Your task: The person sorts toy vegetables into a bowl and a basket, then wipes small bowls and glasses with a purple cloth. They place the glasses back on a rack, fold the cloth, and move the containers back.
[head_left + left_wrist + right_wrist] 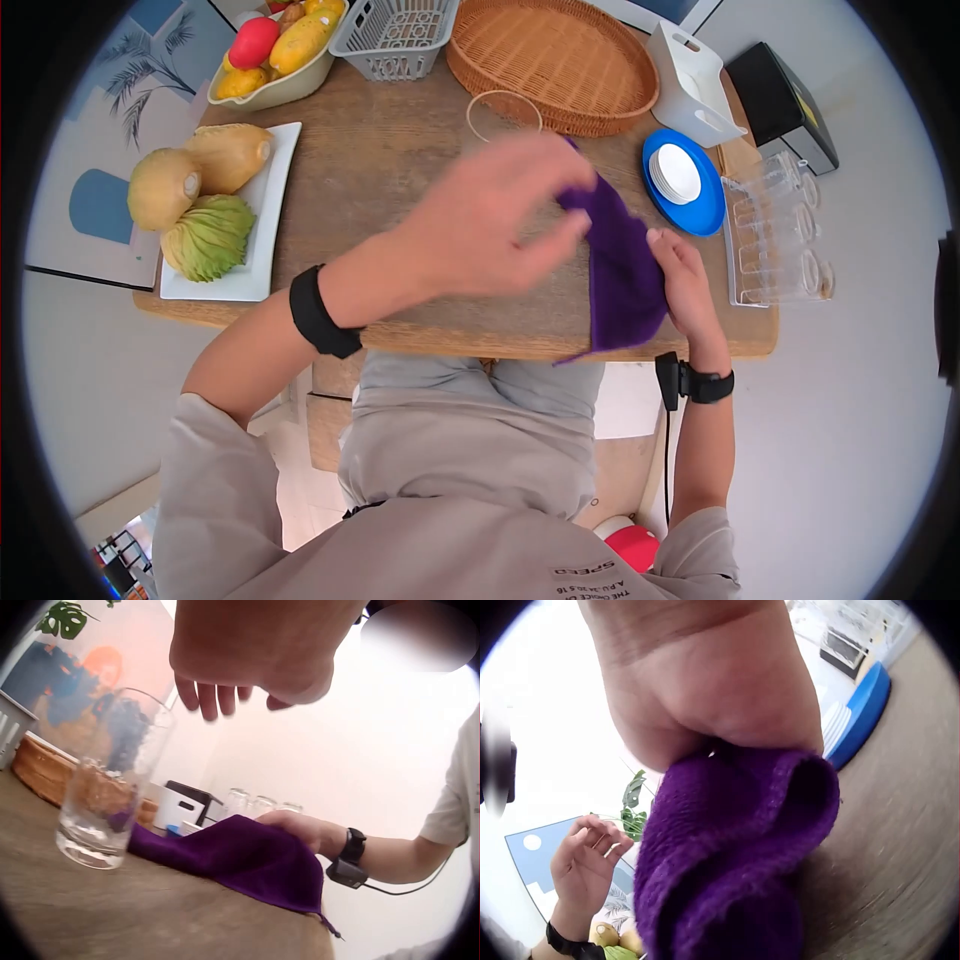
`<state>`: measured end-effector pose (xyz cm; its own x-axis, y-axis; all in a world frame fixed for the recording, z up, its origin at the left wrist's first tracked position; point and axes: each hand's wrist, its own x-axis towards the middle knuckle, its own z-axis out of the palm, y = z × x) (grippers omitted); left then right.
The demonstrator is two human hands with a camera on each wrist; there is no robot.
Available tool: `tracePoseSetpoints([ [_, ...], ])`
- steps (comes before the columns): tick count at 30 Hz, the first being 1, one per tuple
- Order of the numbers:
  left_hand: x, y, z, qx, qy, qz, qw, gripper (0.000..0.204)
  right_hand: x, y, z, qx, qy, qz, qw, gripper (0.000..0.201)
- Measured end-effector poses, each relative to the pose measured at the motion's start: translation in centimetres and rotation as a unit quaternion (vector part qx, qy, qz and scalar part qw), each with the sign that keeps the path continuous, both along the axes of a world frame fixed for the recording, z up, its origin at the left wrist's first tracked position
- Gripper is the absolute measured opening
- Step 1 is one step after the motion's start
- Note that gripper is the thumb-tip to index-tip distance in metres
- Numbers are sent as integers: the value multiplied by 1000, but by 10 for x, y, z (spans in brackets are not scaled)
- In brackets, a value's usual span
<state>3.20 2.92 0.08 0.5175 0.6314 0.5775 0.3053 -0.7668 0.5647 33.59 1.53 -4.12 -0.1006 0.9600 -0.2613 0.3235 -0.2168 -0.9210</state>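
A purple cloth (625, 265) hangs from my right hand (685, 285), which grips its right side near the table's front edge. In the right wrist view the cloth (727, 847) bunches in folds below the right hand (712, 690); those fingers are hidden. My left hand (490, 215) is blurred above the table, left of the cloth. The left wrist view shows the left hand (255, 652) raised with loosely bent fingers, holding nothing. A clear glass (105, 795) stands upright on the table beside the cloth's far end; its rim (505, 94) shows beyond the left hand.
A white tray (277, 200) with gourds and a green vegetable is at the left. Along the back are a fruit bowl (290, 95), grey basket (390, 50) and wicker tray (555, 60). At the right are a blue plate (705, 205) with white dishes, white bin (690, 85) and glasses (790, 240).
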Motion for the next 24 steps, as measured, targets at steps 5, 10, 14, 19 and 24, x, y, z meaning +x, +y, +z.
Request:
tracePoseSetpoints([
  [5, 56, -17, -20, -8, 85, -172, 981, 38, -10, -55, 77, -72, -49, 248, 965, 41],
  [10, 57, -20, 0, -257, 220, -371, 865, 25, 10, -82, 110, 23, -26, 354, 935, 39],
  [14, 7, -21, 17, -372, 191, -406, 813, 20, 33, -82, 112, -25, -19, 317, 948, 35],
  [19, -58, -15, 0, -351, 239, -213, 880, 16, 32, -54, 53, -8, -137, 253, 958, 40],
  [24, -102, -2, -28, -235, 246, -50, 939, 16, -2, -10, 31, 19, -264, 213, 940, 24],
])
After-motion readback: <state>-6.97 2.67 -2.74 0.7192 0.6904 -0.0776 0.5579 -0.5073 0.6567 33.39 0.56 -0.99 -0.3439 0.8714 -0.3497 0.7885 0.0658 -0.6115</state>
